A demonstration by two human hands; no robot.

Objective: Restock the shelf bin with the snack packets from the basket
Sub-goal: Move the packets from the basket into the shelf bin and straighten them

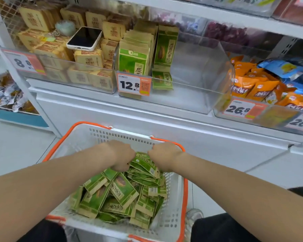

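Fingers of the left hand (122, 157) and right hand (164, 158) are curled down and clenched on one bunch of green packets (144, 164), which is squeezed between the two hands at the far end of the basket (122, 135); the fingertips are hidden under the knuckles. More packets of the same green kind lie loose in a heap across the rest of the basket, nearer the person. The basket is white with orange handles (184, 189) and sits between the person's knees, right before the shelf (164, 109). Above it, the clear bin (196, 70) in the middle holds a row of green packets standing upright at its left end, with one more lower down just beside them. A tag (134, 85) reading 12.8 hangs on the bin's front. A phone (85, 38) rests on yellow packs (89, 59) in the next bin to the left, and orange packs (252, 86) fill the one to the right
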